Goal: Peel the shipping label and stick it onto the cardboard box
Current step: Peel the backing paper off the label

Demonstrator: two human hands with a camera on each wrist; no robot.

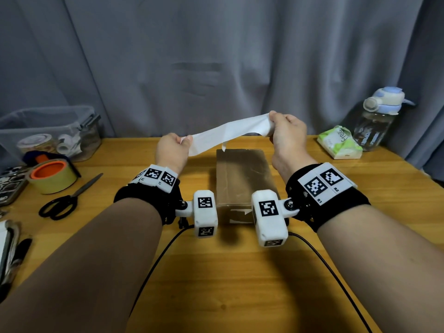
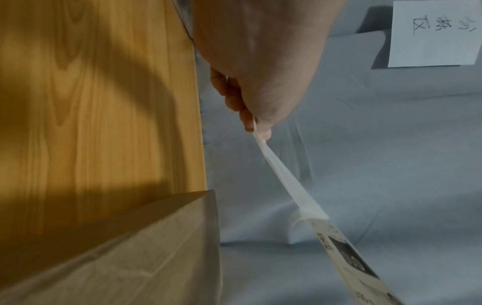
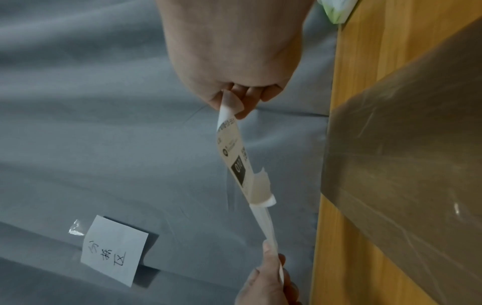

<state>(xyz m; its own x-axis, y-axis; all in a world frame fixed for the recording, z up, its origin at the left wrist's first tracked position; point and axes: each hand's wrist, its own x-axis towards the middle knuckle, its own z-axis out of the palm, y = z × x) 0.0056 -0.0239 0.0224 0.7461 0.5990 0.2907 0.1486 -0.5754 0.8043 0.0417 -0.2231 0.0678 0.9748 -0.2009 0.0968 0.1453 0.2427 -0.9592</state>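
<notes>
— White shipping label (image 1: pixel 230 134) is stretched above the cardboard box (image 1: pixel 242 175) on the counter (image 1: pixel 240 284); left hand (image 1: pixel 171 150) and right hand (image 1: pixel 287 134) each pinch an end.

— Left wrist: fingers (image 2: pixel 234 103) clamp the backing strip.

— Right wrist: fingers (image 3: pixel 247 97) grip the printed end. Best to peel slowly and keep it taut.

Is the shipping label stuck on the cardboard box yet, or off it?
Off it. The shipping label hangs above the cardboard box, stretched between the left hand and right hand.
</notes>
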